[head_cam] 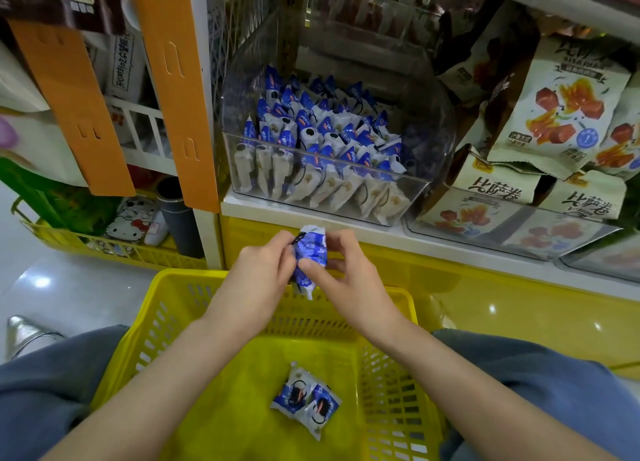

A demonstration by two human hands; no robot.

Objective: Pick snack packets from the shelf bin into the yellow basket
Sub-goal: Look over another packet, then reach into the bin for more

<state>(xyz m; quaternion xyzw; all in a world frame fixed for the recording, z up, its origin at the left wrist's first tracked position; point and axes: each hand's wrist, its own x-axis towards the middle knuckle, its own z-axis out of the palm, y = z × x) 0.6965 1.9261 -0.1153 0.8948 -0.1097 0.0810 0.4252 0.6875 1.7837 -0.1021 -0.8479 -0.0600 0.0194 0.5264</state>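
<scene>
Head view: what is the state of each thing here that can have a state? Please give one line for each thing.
Clear plastic shelf bin: open at the top, holds many packets.
Blue-and-white snack packets in the bin: packed close together in rows.
Yellow plastic basket: open, two packets lie on its floor.
Held blue-and-white snack packet: between both hands, above the basket's far rim.
Left hand: pinches the held packet.
Right hand: pinches the held packet.

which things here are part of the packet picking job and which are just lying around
Job: clear bin of blue packets; held packet, pinched by left hand and right hand; yellow basket; two packets inside it.
Lying about: beige snack bags; orange strips; dark flask; other basket.
</scene>
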